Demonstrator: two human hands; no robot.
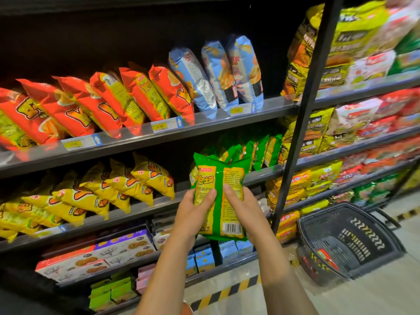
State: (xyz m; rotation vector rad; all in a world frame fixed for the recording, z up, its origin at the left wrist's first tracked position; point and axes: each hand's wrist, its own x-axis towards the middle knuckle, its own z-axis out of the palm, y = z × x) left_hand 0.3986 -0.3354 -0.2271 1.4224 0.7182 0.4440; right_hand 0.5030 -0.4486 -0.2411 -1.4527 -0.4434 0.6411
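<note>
Green snack packet [218, 178] is off the shelf [261, 176], held upright in mid-air before it, the left grip [195, 208] and right grip [241, 205] both curled round its lower half, so picking looks done and dropping it into the floor basket [329, 211] seems left.

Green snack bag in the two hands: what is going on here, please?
A person stands at shop shelves and holds a green and yellow plastic snack bag with both hands. The left hand grips its left side, the right hand its right side; the barcode faces the camera. Similar green bags stand on the shelf behind. A dark plastic shopping basket sits on the floor at the right.
</note>
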